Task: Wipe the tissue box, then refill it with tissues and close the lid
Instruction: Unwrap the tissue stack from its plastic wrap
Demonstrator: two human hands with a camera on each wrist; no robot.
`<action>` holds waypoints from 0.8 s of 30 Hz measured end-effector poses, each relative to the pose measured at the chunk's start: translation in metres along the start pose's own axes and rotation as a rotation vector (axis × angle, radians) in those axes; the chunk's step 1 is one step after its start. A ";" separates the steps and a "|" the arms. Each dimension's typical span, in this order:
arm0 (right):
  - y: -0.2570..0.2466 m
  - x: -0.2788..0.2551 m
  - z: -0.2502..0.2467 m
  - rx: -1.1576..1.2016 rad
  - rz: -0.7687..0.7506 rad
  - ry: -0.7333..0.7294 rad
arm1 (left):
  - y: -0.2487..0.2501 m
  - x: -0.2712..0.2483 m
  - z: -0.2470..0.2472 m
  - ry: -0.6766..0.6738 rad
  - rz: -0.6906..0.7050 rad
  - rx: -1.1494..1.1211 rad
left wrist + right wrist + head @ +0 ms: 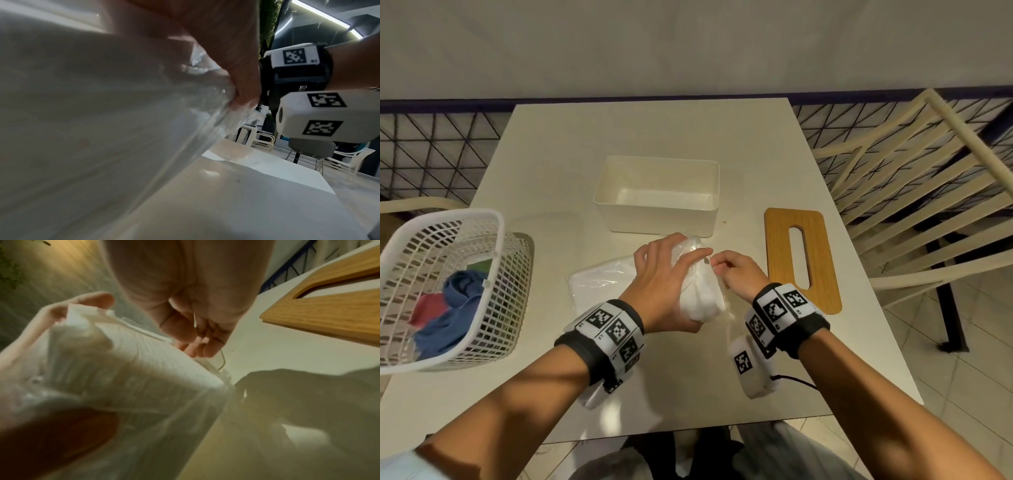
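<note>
White lattice basket (493,236), left edge of frame, on the table (558,144); blue cloth (453,308), red cloth (428,308) and a green item (479,265) inside. Cream slatted chair (928,192), right. Black geometric-lined barrier (438,150) across upper frame.

open tissue box (657,195) unobstructed, basket (448,284) left

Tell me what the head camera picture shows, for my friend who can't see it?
Two hands work on a plastic-wrapped pack of tissues over a white table: the left hand grips the pack while the right hand pinches its wrapper. Behind them stands the empty white tissue box, its wooden lid lying to the right, and a white basket of cloths sits at the left.
</note>
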State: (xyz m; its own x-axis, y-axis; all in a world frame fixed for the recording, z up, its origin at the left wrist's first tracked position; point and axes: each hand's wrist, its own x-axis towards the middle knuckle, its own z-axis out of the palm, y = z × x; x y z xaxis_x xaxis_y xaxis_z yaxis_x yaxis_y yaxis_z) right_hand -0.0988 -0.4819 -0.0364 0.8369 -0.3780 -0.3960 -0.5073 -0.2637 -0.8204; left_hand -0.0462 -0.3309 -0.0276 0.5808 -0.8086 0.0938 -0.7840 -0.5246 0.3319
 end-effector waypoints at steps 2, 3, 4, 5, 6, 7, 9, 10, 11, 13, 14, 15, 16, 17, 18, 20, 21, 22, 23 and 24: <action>-0.002 0.002 0.001 0.021 0.055 -0.048 | 0.002 -0.001 -0.004 0.010 0.008 -0.030; -0.003 0.003 0.000 0.025 0.066 -0.056 | 0.002 -0.001 -0.005 0.007 0.009 -0.039; -0.004 0.002 -0.001 0.032 0.074 -0.059 | 0.002 -0.001 -0.006 0.007 0.010 -0.047; -0.004 0.003 -0.002 0.046 0.076 -0.058 | 0.001 -0.002 -0.006 0.009 0.012 -0.054; -0.005 0.003 -0.003 0.062 0.082 -0.057 | -0.001 -0.002 -0.006 0.013 0.015 -0.058; -0.004 0.003 -0.005 0.079 0.085 -0.058 | -0.002 -0.002 -0.005 0.018 0.019 -0.058; -0.002 0.003 -0.007 0.083 0.096 -0.068 | -0.005 -0.002 -0.003 0.036 0.030 -0.053; -0.002 0.003 -0.008 0.064 0.106 -0.080 | -0.005 -0.002 -0.002 0.042 0.035 -0.052; -0.002 0.003 -0.008 0.039 0.116 -0.097 | -0.005 -0.002 -0.001 0.045 0.039 -0.055; -0.007 0.002 -0.006 0.007 0.143 -0.138 | -0.005 -0.002 0.000 0.053 0.051 -0.064; -0.011 0.000 -0.006 0.030 0.158 -0.151 | -0.005 -0.002 0.000 0.056 0.054 -0.069; -0.014 -0.001 -0.005 0.082 0.172 -0.155 | -0.004 -0.002 -0.001 0.049 0.051 -0.075; -0.017 -0.003 -0.004 0.165 0.178 -0.161 | -0.003 -0.002 -0.004 0.030 0.042 -0.082; -0.018 -0.004 -0.003 0.270 0.169 -0.169 | -0.002 -0.001 -0.007 0.002 0.029 -0.086; -0.018 -0.005 -0.003 0.370 0.156 -0.183 | -0.001 -0.001 -0.009 -0.029 0.019 -0.088; -0.018 -0.007 -0.003 0.482 0.132 -0.217 | -0.002 -0.001 -0.012 -0.053 0.016 -0.097; -0.017 -0.009 -0.003 0.501 0.126 -0.216 | -0.003 -0.001 -0.012 -0.043 0.025 -0.106; -0.018 -0.008 -0.003 0.508 0.123 -0.205 | -0.004 -0.002 -0.011 -0.032 0.035 -0.117; -0.017 -0.008 -0.003 0.511 0.121 -0.187 | -0.005 -0.002 -0.011 -0.018 0.047 -0.123; -0.016 -0.007 -0.003 0.511 0.118 -0.171 | -0.006 -0.002 -0.009 -0.004 0.062 -0.115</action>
State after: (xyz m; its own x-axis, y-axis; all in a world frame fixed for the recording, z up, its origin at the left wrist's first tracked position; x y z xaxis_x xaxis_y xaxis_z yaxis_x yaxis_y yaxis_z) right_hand -0.0970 -0.4775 -0.0191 0.8235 -0.2179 -0.5238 -0.4709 0.2524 -0.8453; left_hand -0.0408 -0.3235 -0.0212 0.5314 -0.8394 0.1141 -0.7877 -0.4400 0.4311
